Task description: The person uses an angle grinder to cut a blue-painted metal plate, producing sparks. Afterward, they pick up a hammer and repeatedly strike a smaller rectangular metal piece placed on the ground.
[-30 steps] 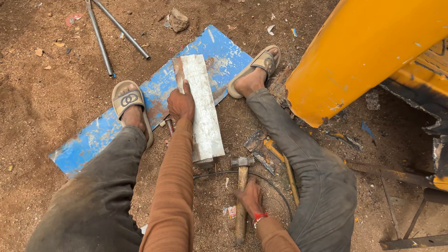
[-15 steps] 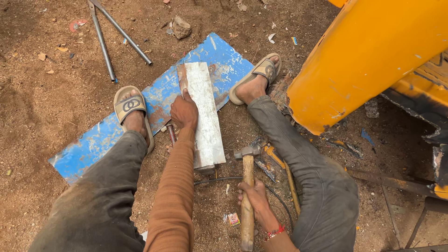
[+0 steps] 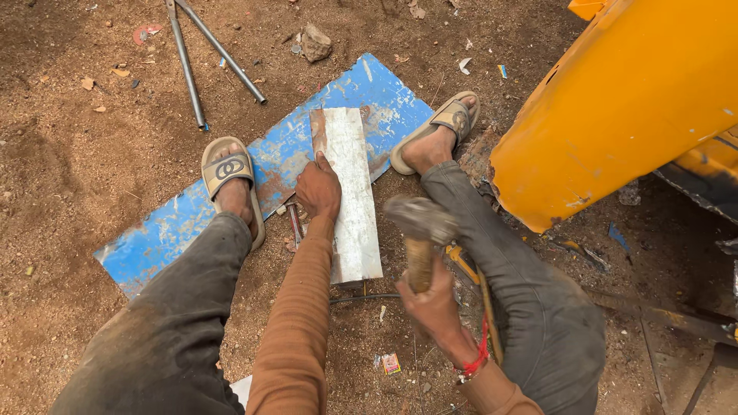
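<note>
My left hand (image 3: 318, 188) presses down on the left edge of a pale grey metal strip (image 3: 350, 192) that lies lengthwise over a long blue metal sheet (image 3: 277, 165) on the dirt. My right hand (image 3: 434, 307) grips the wooden handle of a hammer (image 3: 419, 227), whose blurred steel head is raised above the ground just right of the strip. A red band circles my right wrist. My feet in tan sandals rest on the blue sheet, one on each side of the strip.
A large yellow vehicle body panel (image 3: 630, 100) looms at the right. Two thin metal rods (image 3: 201, 54) and a stone (image 3: 315, 42) lie on the soil beyond the sheet. Small tools (image 3: 294, 223) lie by my left hand, scrap bars (image 3: 661, 315) at the right.
My right hand has taken the hammer off the ground and lifted it, head up and blurred with motion. My left hand stays pressed on the grey strip.
</note>
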